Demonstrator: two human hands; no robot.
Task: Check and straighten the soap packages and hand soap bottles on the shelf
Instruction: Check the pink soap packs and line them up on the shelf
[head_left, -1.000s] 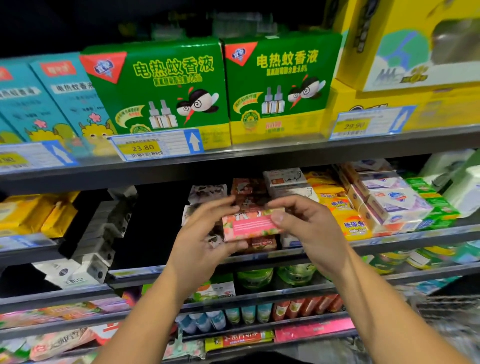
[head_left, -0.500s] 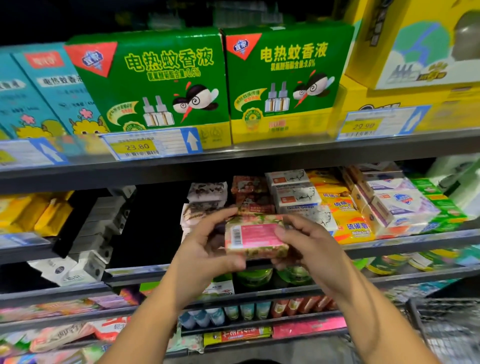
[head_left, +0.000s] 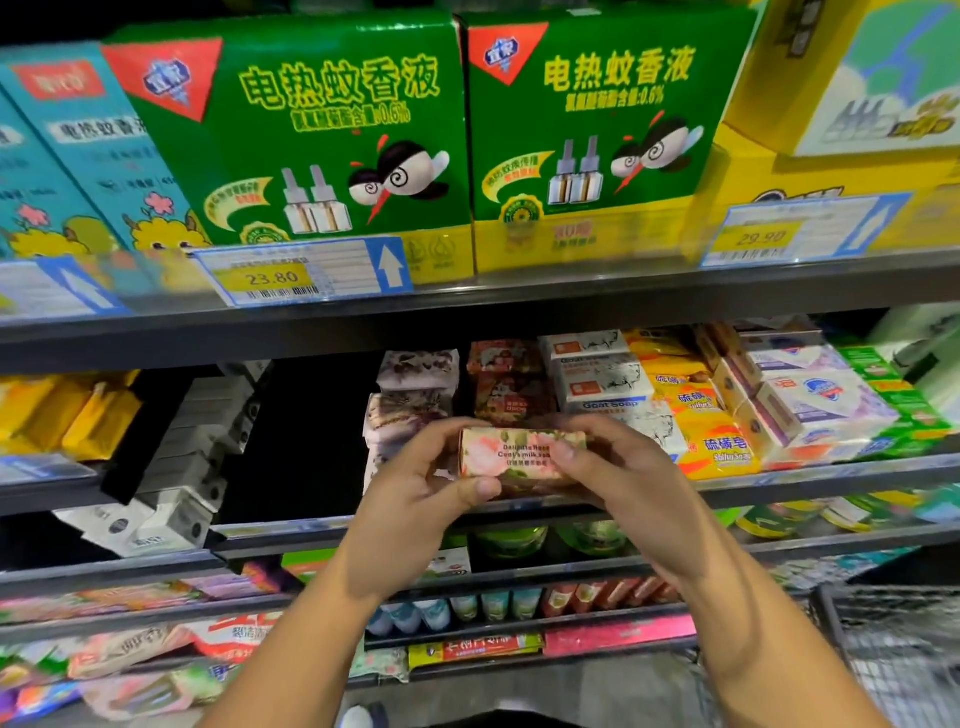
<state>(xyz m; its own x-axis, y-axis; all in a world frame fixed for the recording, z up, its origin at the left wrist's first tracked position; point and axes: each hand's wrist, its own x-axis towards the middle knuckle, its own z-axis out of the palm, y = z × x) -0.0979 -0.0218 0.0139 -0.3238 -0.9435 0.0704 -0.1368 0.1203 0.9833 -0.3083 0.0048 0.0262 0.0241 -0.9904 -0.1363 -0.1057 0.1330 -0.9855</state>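
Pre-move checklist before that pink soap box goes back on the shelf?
1. Grip: left hand and right hand both hold the pink soap box by its ends: ok.
2. Label faces out, upright: ok.
3. Landing slot on the shelf: hidden behind the hands: cannot tell.
4. Goat Soap boxes to the right, stacked, fronts out: ok.
5. White boxes far left, row leaning: not ok.

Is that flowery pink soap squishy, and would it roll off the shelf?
Probably firm: the soap package shows straight edges though the left hand and right hand pinch it. Its flat sides suggest it won't roll.
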